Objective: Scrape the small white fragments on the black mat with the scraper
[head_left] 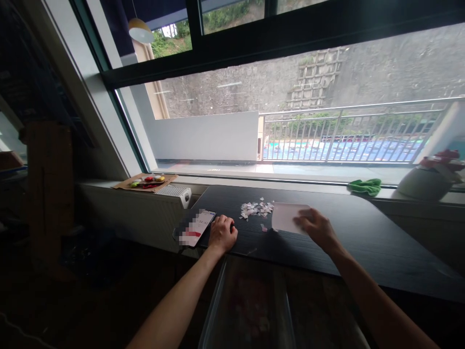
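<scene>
My right hand (319, 229) pinches the right edge of a thin, pale, flat sheet (286, 216), its fingers slightly blurred. Whether the sheet is paper or plastic I cannot tell. The sheet's left edge is beside a loose heap of small white scraps (254, 209) on the black table (240, 245). A few stray bits lie just below the heap. My left hand (222, 234) rests closed at the table's front edge, fingers curled; what they hold, if anything, is hidden. Right beside it lies a phone (203, 225) with a lit screen, partly pixelated.
A green cloth (364, 187) and a rounded grey pot (423, 182) stand on the window sill at right. At left, a cardboard piece (127, 184) bears colourful small items near a white radiator (170, 198). Below the table edge is a clear-walled bin (214, 310).
</scene>
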A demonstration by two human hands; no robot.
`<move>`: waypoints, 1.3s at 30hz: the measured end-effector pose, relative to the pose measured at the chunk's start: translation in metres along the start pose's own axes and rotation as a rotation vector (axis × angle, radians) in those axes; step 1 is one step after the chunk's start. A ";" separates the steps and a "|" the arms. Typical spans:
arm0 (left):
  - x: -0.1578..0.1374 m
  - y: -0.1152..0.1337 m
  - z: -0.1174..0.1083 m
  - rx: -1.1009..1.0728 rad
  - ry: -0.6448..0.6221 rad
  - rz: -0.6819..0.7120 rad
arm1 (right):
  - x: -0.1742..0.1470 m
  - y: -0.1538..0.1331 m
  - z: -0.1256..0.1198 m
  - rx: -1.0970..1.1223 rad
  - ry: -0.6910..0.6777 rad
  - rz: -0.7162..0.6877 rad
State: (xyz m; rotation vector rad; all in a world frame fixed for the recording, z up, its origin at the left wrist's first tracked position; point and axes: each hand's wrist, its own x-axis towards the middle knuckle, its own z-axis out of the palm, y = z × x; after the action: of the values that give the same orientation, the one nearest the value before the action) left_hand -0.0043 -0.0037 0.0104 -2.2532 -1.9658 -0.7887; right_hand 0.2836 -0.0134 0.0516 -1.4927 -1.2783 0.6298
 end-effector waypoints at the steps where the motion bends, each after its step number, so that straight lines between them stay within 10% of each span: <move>1: 0.000 0.000 0.000 0.006 0.002 0.004 | -0.001 0.003 -0.002 -0.006 0.049 0.004; 25: 0.003 -0.008 0.002 0.017 0.041 0.043 | -0.022 0.033 -0.013 0.154 0.353 0.072; 39: 0.003 -0.007 0.002 0.016 0.041 0.044 | -0.023 0.046 -0.069 0.190 0.103 0.264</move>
State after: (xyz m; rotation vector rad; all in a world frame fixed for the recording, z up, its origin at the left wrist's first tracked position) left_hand -0.0103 0.0010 0.0073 -2.2450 -1.8912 -0.8041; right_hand 0.3547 -0.0551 0.0280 -1.5257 -0.9230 0.8115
